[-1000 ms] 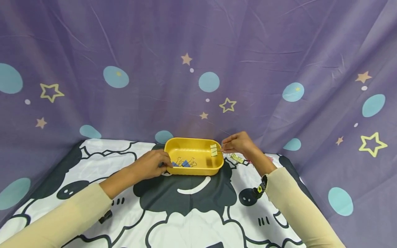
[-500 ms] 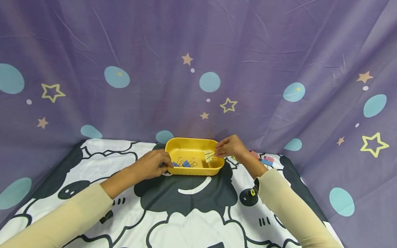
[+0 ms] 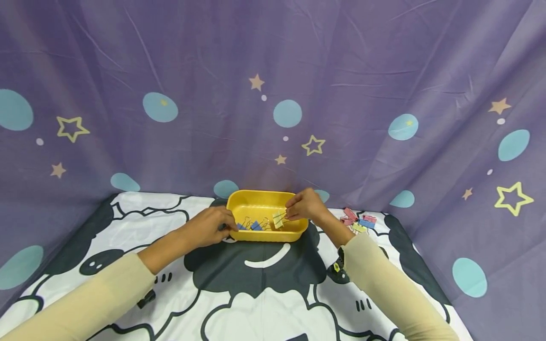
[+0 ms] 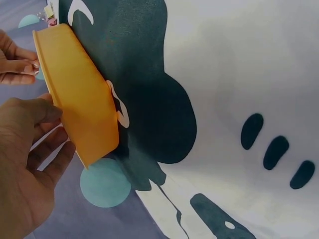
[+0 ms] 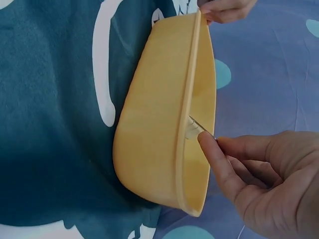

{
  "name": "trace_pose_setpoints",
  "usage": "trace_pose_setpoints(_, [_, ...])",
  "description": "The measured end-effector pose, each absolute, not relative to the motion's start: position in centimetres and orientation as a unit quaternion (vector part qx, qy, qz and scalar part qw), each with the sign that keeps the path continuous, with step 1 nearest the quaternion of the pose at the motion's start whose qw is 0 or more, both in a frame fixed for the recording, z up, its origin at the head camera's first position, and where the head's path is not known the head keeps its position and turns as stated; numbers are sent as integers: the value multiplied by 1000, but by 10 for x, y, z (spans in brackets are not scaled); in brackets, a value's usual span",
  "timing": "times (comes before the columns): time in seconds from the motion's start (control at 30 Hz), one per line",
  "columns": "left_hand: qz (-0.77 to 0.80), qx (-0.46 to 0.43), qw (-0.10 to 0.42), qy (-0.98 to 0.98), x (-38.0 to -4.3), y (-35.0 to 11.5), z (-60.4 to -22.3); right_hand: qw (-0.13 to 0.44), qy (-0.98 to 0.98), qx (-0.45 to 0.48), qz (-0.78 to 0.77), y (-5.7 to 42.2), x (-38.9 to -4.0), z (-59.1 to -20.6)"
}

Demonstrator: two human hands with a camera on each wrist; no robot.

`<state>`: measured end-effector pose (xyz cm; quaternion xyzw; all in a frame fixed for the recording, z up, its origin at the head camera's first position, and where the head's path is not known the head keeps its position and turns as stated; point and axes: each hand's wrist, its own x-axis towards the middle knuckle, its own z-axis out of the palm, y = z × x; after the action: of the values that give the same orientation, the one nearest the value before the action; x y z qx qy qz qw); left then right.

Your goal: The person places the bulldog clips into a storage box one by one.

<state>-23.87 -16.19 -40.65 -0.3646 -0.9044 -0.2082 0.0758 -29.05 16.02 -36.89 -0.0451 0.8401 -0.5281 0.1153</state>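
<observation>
A yellow plastic tray (image 3: 268,236) stands at the back of the cloth. My left hand (image 3: 208,226) grips its left end, the thumb (image 4: 47,110) lying against the rim in the left wrist view. With thumb and fingertips, my right hand (image 3: 305,206) pinches the wire handles of a pale yellow binder clip (image 3: 277,220), held inside the tray's right half. The right wrist view shows this clip (image 5: 192,130) partly hidden behind the near rim. Blue binder clips (image 3: 256,226) lie at the tray's front left, beside my left fingers.
Right of the tray is a loose group of binder clips: pink ones (image 3: 349,214), a blue one (image 3: 367,223) and a yellow one (image 3: 359,228). A purple curtain (image 3: 213,118) rises directly behind the tray. The cloth (image 3: 256,312) carries a printed sheep pattern.
My right hand has moved left from beyond the tray's right end, bringing the yellow binder clip further in. The pile on the right has come into view. My left hand stays put.
</observation>
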Motion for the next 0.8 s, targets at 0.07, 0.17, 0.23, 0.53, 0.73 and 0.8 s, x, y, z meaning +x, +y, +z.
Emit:
trace_pose_setpoints(0.07, [-209,-365,73,-904,-239,-162,-407,112,841,-51,-526,157,-289,-372])
trace_pose_setpoints(0.17, [-208,-367,74,-904,-239,-163,-409,107,844,-58,-523,153,-288,-375])
trace_pose_setpoints(0.23, [-208,-368,77,-903,-239,-162,-409,105,847,-60,-517,150,-287,-378])
trace_pose_setpoints(0.53, [-206,-372,78,-902,-240,-162,-409,102,867,-56,-484,134,-289,-386])
trace_pose_setpoints(0.73, [-204,-365,78,-905,-240,-163,-409,35,919,-157,-360,156,-349,-444])
trace_pose_setpoints(0.8, [-204,-363,79,-906,-240,-163,-409,15,931,-162,-327,157,-348,-440])
